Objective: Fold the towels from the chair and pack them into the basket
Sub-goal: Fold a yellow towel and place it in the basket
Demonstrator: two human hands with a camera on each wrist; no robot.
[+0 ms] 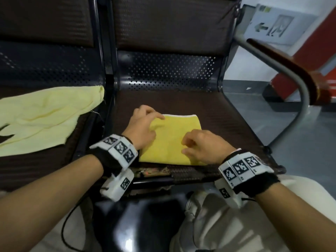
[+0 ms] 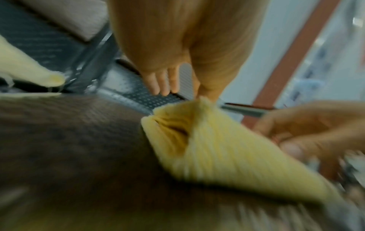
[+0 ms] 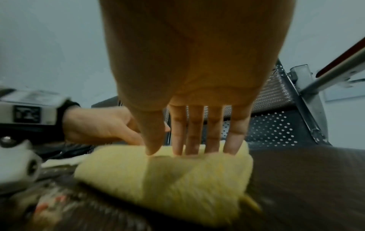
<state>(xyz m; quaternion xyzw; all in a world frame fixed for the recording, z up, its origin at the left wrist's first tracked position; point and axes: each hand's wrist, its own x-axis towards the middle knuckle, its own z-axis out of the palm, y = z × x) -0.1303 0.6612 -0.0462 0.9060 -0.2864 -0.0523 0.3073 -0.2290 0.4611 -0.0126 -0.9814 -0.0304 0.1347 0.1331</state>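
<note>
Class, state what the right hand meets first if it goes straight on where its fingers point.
The yellow towel: the fingers of the right hand angle down onto it, seemingly touching.

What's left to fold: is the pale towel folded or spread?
Spread: the pale yellow towel lies loose, wrinkled, across the left seat.

Head camera looks down; wrist cameras closely share the towel [image 3: 177, 179].

left forearm bare, reaching in from lower left | left hand [image 1: 143, 124] palm-down, index finger laid out to far left corner of yellow towel [image 1: 172, 140], pinch unclear | right forearm bare, from lower right | right hand [image 1: 201, 145] palm-down, fingers straight, fingertips and thumb on towel
</note>
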